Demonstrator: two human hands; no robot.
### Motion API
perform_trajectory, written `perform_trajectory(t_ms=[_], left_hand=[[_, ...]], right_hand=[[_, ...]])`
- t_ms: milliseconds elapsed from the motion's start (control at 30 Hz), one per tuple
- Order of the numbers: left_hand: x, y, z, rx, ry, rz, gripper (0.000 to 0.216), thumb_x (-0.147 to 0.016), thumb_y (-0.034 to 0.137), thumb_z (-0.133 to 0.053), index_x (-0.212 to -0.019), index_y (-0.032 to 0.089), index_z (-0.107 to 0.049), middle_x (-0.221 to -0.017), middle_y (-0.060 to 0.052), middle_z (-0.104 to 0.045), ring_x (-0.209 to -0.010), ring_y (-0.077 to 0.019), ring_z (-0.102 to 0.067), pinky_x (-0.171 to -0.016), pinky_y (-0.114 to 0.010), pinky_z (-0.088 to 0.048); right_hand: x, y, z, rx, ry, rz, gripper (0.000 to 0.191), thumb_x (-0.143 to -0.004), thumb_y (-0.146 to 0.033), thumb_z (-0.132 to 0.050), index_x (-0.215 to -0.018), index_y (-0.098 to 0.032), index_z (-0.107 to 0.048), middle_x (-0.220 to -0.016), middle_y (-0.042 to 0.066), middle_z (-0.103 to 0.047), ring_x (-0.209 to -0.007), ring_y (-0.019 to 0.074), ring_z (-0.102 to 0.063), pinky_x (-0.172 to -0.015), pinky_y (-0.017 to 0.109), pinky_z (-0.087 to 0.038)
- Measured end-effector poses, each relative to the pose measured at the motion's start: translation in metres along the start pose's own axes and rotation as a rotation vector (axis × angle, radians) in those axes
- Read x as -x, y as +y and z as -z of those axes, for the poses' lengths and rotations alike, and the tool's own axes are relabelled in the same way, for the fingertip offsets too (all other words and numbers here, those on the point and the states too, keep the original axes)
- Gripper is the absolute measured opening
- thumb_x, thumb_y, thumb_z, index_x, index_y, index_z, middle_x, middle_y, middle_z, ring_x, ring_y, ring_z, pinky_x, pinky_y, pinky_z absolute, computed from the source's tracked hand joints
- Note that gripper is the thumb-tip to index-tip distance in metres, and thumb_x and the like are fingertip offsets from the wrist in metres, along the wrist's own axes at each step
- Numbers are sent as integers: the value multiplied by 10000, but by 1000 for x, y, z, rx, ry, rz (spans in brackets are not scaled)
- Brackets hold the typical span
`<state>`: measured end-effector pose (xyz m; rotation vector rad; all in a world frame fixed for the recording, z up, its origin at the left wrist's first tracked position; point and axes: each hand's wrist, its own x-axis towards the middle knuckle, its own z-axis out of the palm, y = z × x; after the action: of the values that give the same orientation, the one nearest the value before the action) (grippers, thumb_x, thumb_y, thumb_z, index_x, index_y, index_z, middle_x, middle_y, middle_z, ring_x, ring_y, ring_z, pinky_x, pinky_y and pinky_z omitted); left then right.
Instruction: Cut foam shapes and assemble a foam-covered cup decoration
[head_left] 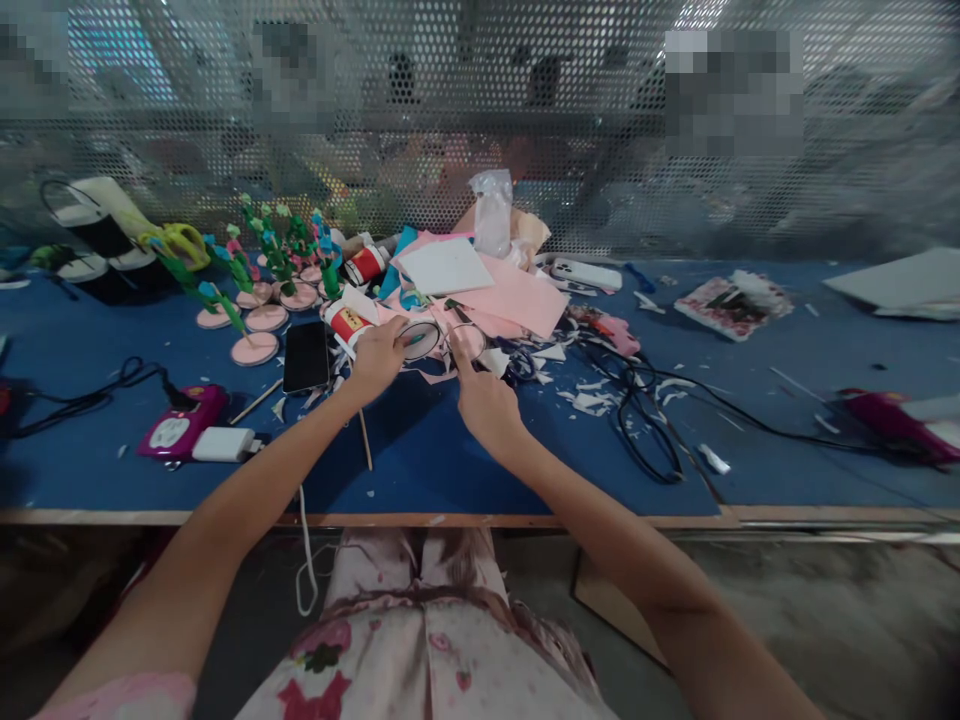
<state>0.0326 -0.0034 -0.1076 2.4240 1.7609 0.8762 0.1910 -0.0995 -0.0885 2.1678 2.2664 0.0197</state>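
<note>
My left hand (379, 358) is closed, its fingertips pinching a round, flat thing with a dark rim (422, 342). My right hand (489, 402) has its index finger reaching forward and the other fingers curled under. That finger lies at the left edge of a second round, thin-rimmed piece (470, 343); what its thumb presses on is hidden. Both hands are above a pile of pink paper (525, 300) and scraps. A white pad (446, 267) lies on top of it. Beside my left hand is a red and white can-like container (349, 325).
Left on the blue table (420, 470) are a black phone (306, 357), small flower models on pink round bases (254, 348), and a purple device (187, 425). Right are a tangled black cable (637, 420), a white phone (587, 274) and a patterned tile (731, 305). Perforated metal (420, 120) stands behind.
</note>
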Motion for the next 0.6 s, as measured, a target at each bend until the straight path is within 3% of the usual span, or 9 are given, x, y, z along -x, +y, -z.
perform_trajectory(t_ms=[233, 467, 600], left_hand=[[-1, -2, 7, 75, -103, -114, 359, -829, 173, -446, -1149, 132, -604, -1097, -119, -684, -981, -232, -640, -871, -339, -488], [3, 3, 5, 68, -105, -206, 373, -805, 97, -455, -1145, 157, -598, -1083, -76, -695, -985, -212, -650, -875, -329, -505], [6, 9, 6, 2, -111, -187, 344, -830, 98, -442, -1131, 149, -599, -1070, -95, -696, -975, -227, -652, -837, -337, -505]], right_hand=[[-5, 5, -1, -46, -20, 9, 701, -904, -133, -303, -1486, -197, 83, -839, 123, -659, -677, 193, -636, -615, 280, -494], [-15, 10, -4, -143, 10, 11, 645, -919, -180, -291, -1500, -221, -14, -901, 138, -657, -737, 223, -637, -650, 312, -483], [-21, 11, -7, -165, 22, 28, 634, -925, -207, -289, -1502, -233, -27, -966, 146, -655, -801, 251, -638, -652, 321, -482]])
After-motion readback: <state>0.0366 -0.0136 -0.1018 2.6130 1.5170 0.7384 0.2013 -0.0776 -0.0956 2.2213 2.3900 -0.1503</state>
